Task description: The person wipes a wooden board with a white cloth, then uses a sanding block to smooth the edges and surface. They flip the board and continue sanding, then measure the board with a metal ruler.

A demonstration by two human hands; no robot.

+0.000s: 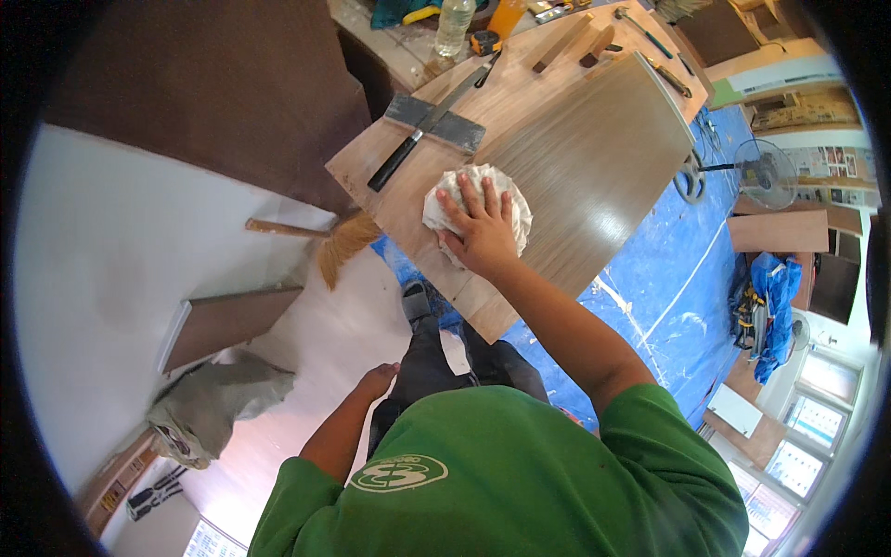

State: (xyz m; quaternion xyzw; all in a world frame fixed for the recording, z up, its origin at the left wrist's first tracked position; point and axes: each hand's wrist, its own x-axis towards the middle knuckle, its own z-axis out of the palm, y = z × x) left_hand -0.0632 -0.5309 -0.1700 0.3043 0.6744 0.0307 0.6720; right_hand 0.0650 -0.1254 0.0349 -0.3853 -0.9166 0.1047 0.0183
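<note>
The open right hand (pixel 483 229) likely wipes a brown wooden board (pixel 599 153) with crumpled white cloth (pixel 522 204), next needing long rubs; left hand (pixel 379 380) grip unclear.

Under our right fingers (pixel 470 195) we have a white cloth (pixel 521 215), crumpled into a rounded, creased pad that spreads out around them. To the fingers' right lies our grey-brown wood-grain panel (pixel 603 158), flat, its surface catching a glossy sheen.
</note>
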